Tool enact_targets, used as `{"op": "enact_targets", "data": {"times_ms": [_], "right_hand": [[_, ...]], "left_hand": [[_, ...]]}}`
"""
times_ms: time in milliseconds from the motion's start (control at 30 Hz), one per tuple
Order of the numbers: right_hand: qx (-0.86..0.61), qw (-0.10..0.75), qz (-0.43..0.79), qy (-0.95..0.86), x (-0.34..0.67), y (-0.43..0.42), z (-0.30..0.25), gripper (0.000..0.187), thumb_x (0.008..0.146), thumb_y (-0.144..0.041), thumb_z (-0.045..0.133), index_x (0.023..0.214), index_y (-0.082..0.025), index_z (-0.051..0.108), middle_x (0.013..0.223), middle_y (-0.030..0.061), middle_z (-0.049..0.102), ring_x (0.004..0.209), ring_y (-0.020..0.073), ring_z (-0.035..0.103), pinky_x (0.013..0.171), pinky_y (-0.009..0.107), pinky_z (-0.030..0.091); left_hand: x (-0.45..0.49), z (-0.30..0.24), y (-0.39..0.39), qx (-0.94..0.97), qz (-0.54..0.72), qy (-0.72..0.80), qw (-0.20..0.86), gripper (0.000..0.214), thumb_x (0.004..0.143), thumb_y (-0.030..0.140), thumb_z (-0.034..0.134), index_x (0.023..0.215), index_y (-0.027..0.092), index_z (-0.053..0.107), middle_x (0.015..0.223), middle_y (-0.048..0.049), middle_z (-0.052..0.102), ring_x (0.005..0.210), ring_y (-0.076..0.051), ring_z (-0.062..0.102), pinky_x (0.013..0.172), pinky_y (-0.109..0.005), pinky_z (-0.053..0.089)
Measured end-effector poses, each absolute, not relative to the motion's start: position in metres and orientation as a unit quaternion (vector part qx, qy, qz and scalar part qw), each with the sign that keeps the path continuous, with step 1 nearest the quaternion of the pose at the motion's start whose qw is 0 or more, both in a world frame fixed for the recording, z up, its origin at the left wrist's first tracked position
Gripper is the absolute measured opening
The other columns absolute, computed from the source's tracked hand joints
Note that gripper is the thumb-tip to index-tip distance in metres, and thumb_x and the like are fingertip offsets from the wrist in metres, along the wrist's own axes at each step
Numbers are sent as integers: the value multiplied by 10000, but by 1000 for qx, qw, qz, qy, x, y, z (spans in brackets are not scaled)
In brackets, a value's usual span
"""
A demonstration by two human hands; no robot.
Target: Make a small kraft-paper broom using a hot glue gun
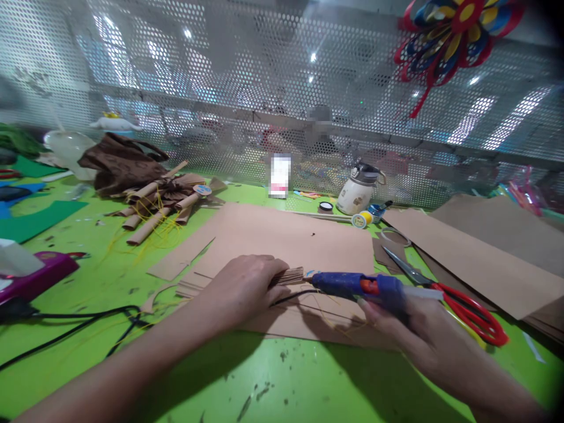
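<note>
My left hand [253,288] is closed on a small pleated piece of brown paper [291,276], whose folded end pokes out to the right past my fingers. My right hand [414,329] grips a blue hot glue gun [352,286] with a clear glue stick [425,293] jutting from its back. The gun's nozzle is at the end of the pleats; whether it touches them I cannot tell. Beneath both hands lie sheets of brown paper [286,235], with thin yellow threads strewn over them. A black cord runs below the gun.
Red-handled scissors [471,311] and more brown paper [476,252] lie at right. A bottle [359,188] and a yellow thread spool [362,219] stand behind. Brown paper rolls [150,226] with threads lie back left, by a brown cloth bag [123,164]. Black cords [88,317] cross the left side.
</note>
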State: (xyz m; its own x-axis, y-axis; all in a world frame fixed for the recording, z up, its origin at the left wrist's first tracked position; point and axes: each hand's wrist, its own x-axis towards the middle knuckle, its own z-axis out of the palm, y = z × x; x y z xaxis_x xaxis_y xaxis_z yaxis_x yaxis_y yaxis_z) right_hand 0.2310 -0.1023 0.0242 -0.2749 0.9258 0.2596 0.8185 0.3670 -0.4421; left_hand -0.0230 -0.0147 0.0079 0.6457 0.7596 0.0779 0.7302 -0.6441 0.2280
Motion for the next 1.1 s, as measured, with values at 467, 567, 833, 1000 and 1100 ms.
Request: {"op": "enact_targets", "data": {"times_ms": [467, 567, 833, 1000, 1100], "right_hand": [[-562, 229, 130, -784, 229, -100, 26, 225, 910, -315, 454, 777, -205, 599, 700, 5, 674, 627, 163, 630, 564, 244, 476], [-560, 231, 132, -785, 228, -101, 26, 233, 920, -323, 453, 770, -206, 587, 686, 3, 663, 613, 159, 619, 560, 243, 465], [-545, 247, 133, -790, 226, -102, 21, 241, 936, -335, 447, 783, -200, 576, 691, 11, 652, 616, 153, 607, 554, 234, 463], [-538, 243, 115, -799, 225, -103, 24, 219, 938, -322, 459, 812, -195, 586, 742, 37, 682, 669, 176, 633, 600, 254, 479], [-538, 232, 102, -804, 225, -104, 27, 197, 934, -313, 462, 852, -198, 600, 795, 57, 702, 706, 196, 649, 611, 267, 491]], "left_hand": [[-21, 11, -16, 901, 86, 416, 88, 326, 913, 451, 443, 940, 226, 676, 827, -54, 693, 732, -200, 620, 613, -284, 364], [-20, 11, -16, 900, 90, 417, 91, 307, 911, 426, 451, 910, 222, 679, 804, -53, 688, 708, -190, 610, 606, -281, 355], [-20, 12, -14, 897, 86, 412, 132, 285, 886, 434, 491, 861, 217, 673, 752, -32, 677, 651, -157, 578, 567, -260, 314], [-21, 11, -13, 898, 87, 405, 146, 286, 887, 428, 490, 808, 213, 660, 710, -19, 667, 604, -139, 549, 546, -249, 291], [-22, 11, -13, 899, 90, 400, 154, 294, 895, 432, 477, 825, 217, 665, 700, -18, 665, 590, -137, 545, 535, -247, 283]]}}
